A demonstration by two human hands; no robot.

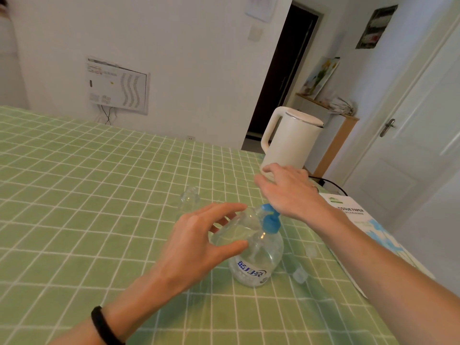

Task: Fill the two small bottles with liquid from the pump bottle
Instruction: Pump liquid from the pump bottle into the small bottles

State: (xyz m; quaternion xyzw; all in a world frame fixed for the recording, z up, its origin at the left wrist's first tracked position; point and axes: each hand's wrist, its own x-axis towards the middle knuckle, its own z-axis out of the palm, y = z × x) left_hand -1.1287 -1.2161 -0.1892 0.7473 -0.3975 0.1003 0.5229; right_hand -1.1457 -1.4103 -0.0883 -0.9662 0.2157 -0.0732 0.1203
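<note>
A clear round pump bottle (258,265) with a blue pump head (270,221) stands on the green checked tablecloth (99,195). My left hand (199,242) grips a small clear bottle (239,229), tilted, with its mouth by the blue nozzle. My right hand (286,190) lies over the pump head, its palm heel on top and its fingers stretched out straight. A second small clear bottle (189,198) stands upright just behind my left hand. Two small clear caps (300,273) (311,250) lie to the right of the pump bottle.
A white electric kettle (291,143) stands just beyond my right fingertips, its black cord (331,183) trailing right. A tissue paper pack (368,230) lies along the table's right edge. Behind are a white wall, a dark doorway and a white door.
</note>
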